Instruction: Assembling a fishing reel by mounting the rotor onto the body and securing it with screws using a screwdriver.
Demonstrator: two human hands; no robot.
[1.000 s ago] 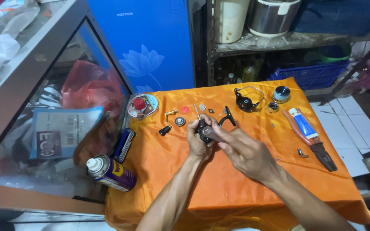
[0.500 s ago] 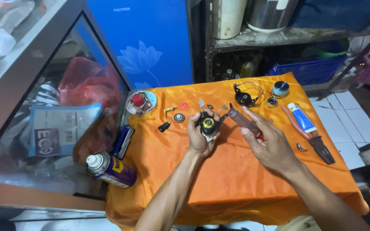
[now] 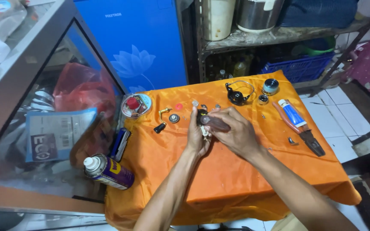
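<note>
Orange cloth (image 3: pixel 236 179) covers the surface; blue cabinet (image 3: pixel 150 42) bears a pale lotus pattern; spray can (image 3: pixel 108 172) purple and yellow.

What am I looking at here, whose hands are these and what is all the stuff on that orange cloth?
This is one picture from a camera worn on a person's head, looking down at their own bare hands. The left hand cradles a small dark mechanical part; the right hand presses a brown-handled tool onto it. They work over a table covered with an orange cloth. On it lie small metal pieces, a round tin with a red knob, a black wire-looped part, a blue tube, red-handled pliers and a spray can at the left edge.
</note>
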